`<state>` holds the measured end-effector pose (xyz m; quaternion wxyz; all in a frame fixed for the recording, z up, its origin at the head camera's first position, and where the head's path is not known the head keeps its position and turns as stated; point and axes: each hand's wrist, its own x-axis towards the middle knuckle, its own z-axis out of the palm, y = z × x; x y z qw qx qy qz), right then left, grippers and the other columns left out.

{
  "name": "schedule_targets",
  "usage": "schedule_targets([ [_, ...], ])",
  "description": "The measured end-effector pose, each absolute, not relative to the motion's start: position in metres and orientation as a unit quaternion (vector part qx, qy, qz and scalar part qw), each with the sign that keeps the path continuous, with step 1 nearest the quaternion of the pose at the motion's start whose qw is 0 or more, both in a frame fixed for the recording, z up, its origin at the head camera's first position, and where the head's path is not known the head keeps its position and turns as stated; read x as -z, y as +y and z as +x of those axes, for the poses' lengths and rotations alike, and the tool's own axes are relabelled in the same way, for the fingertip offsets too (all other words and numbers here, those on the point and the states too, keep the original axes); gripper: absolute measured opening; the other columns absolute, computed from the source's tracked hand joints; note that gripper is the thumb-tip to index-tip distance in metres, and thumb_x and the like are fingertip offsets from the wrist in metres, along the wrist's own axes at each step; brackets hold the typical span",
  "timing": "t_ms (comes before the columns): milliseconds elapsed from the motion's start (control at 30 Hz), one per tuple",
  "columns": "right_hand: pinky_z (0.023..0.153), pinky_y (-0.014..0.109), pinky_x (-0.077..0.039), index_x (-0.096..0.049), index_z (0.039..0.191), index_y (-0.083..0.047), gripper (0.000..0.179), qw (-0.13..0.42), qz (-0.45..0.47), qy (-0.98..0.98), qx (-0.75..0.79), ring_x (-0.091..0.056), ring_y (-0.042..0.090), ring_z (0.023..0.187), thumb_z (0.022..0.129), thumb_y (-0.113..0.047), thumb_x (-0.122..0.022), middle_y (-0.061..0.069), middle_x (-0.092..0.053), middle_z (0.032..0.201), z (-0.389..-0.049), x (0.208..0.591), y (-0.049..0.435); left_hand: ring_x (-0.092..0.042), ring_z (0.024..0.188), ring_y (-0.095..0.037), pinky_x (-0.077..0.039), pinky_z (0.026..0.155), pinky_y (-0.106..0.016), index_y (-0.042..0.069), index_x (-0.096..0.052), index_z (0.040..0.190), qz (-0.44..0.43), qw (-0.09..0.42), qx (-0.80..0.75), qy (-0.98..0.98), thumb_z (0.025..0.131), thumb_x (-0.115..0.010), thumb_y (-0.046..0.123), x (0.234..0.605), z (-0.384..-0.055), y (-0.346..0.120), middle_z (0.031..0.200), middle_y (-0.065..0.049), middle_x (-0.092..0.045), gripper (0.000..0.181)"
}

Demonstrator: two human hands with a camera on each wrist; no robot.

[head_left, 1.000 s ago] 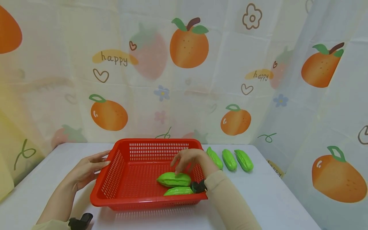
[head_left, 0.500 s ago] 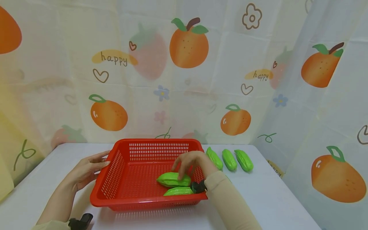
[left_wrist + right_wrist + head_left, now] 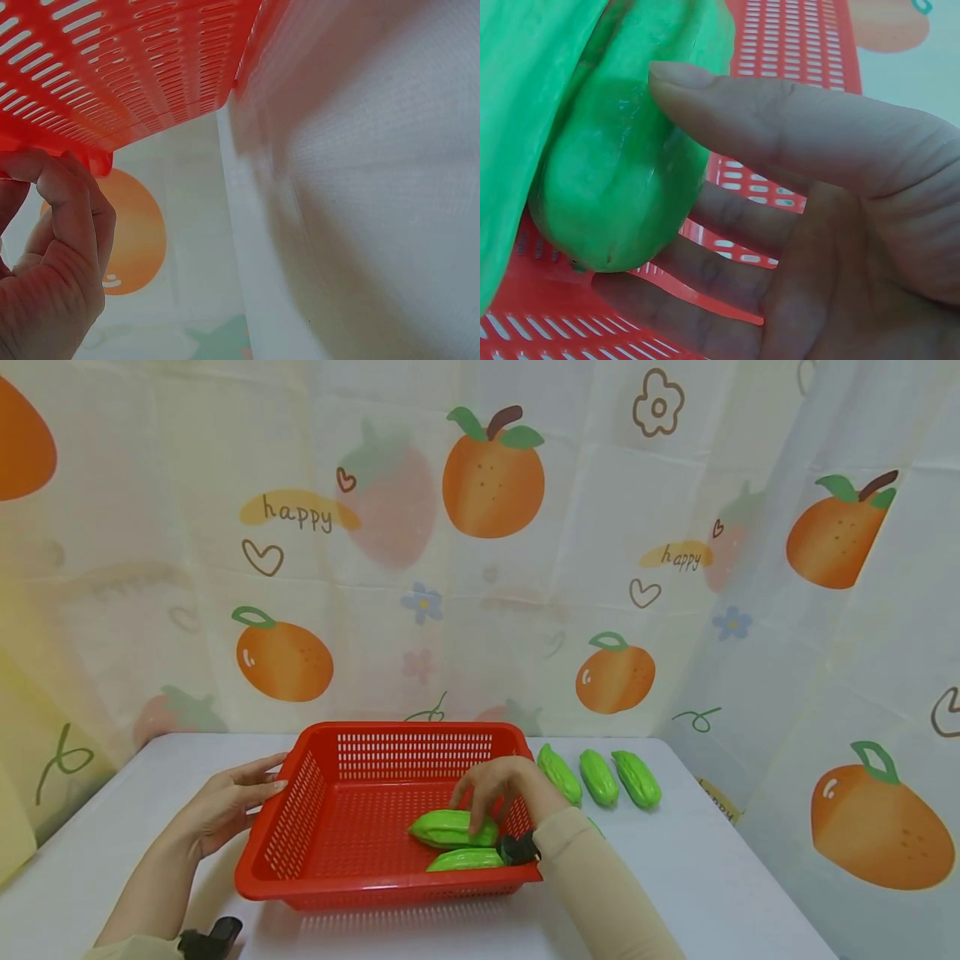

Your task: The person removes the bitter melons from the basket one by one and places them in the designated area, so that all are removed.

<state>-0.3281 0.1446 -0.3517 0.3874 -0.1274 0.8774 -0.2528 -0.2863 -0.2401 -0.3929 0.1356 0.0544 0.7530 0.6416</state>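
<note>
A red plastic basket (image 3: 352, 827) with slotted walls stands on the table. My left hand (image 3: 225, 802) grips its left rim, fingers curled at the edge, as the left wrist view also shows. Inside, at the right, two green ridged bitter melons lie side by side: the farther bitter melon (image 3: 442, 829) and the nearer bitter melon (image 3: 467, 859), partly hidden by the front rim. My right hand (image 3: 498, 785) reaches into the basket and holds the farther one by its right end. In the right wrist view the thumb (image 3: 727, 105) lies on one side of it, the fingers round the other.
Right of the basket, three more bitter melons lie in a row on the white table (image 3: 697, 860): a left one (image 3: 558, 774), a middle one (image 3: 598, 777) and a right one (image 3: 636, 778). A green bit (image 3: 596, 828) shows beside the right sleeve. A fruit-printed curtain (image 3: 480, 610) hangs behind.
My right hand has shifted slightly right and down along the farther bitter melon, its fingers now lower about the right end. The left hand and the basket have stayed put.
</note>
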Motion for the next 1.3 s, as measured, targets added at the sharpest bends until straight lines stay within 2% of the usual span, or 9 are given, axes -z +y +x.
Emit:
schedule_targets([
  [533,0.095,0.043,-0.056,-0.066,0.12,-0.02,0.043,0.404,-0.132,0.87,0.251,-0.062,0.019,0.103,0.082,-0.004,-0.077,0.002,-0.061,0.118,-0.3283,0.3504,0.1448,-0.065,0.095,-0.005,-0.059,0.083,-0.029,0.005,-0.017,0.157,0.056,0.134,-0.639,0.756,0.099,-0.058,0.028,0.3915,-0.2861,-0.2395,0.103,0.015,-0.063,0.075],
  [800,0.099,0.044,-0.054,-0.065,0.122,-0.019,0.044,0.403,-0.14,0.869,0.253,-0.061,0.019,0.107,0.082,-0.003,-0.076,0.003,-0.058,0.125,-0.3293,0.3498,0.1444,-0.065,0.095,-0.006,-0.059,0.083,-0.029,0.005,-0.017,0.157,0.055,0.134,-0.636,0.758,0.099,-0.058,0.028,0.3916,-0.2854,-0.2396,0.103,0.014,-0.062,0.075],
  [1133,0.094,0.044,-0.056,-0.062,0.127,-0.017,0.05,0.384,-0.153,0.872,0.264,-0.061,0.021,0.109,0.08,-0.005,-0.078,0.006,-0.059,0.129,-0.3305,0.3498,0.1433,-0.065,0.095,-0.005,-0.059,0.083,-0.029,0.005,-0.018,0.157,0.056,0.135,-0.638,0.756,0.099,-0.058,0.027,0.3915,-0.2855,-0.2402,0.103,0.014,-0.062,0.074],
  [1300,0.093,0.043,-0.057,-0.063,0.126,-0.015,0.05,0.37,-0.155,0.874,0.273,-0.061,0.021,0.106,0.08,-0.006,-0.079,0.006,-0.06,0.123,-0.33,0.3469,0.1419,-0.065,0.095,-0.005,-0.059,0.083,-0.029,0.005,-0.018,0.157,0.055,0.136,-0.639,0.755,0.099,-0.058,0.027,0.3917,-0.2856,-0.2401,0.103,0.013,-0.062,0.074],
])
